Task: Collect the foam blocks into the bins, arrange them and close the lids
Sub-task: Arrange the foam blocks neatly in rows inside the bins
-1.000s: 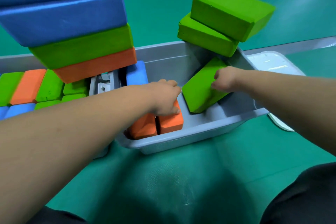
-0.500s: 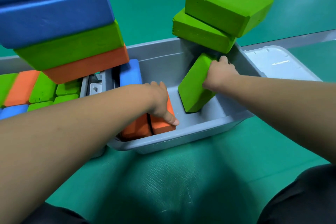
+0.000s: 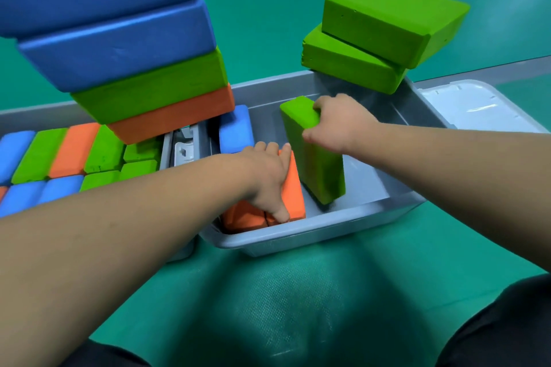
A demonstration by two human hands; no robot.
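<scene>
Two hands work inside the bin [image 3: 298, 235] at once. The right hand [image 3: 343, 122] clamps the top end of a green block [image 3: 319, 170], fingers curled over its far edge. The block stands on end, nearly upright, with its foot on the bin's bottom just beside the orange block [image 3: 293, 188]. The left hand [image 3: 265, 176] lies flat across that orange block with fingers fairly straight and thumb on its near end, pressing it against its orange twin [image 3: 241, 214] and gripping nothing. Behind them a blue block [image 3: 235, 131] stands by the left wall. My read: green is being slotted in next to orange, and there is room beyond it for more. Now the hazards. Just above the right wrist, a green pair [image 3: 372, 39] perches on the bin's far corner, overhanging it. A lift of the forearm or a jolt to the bin could tip them onto the row or out onto the floor [image 3: 268, 292]. On the left, a stack [image 3: 134, 68] of blue, green and orange towers over the full left bin [image 3: 167, 155], and the left arm passes close in front of it, so a raised elbow could topple it. The lid [image 3: 477, 107] lies to the right of the bin, not yet on.
</scene>
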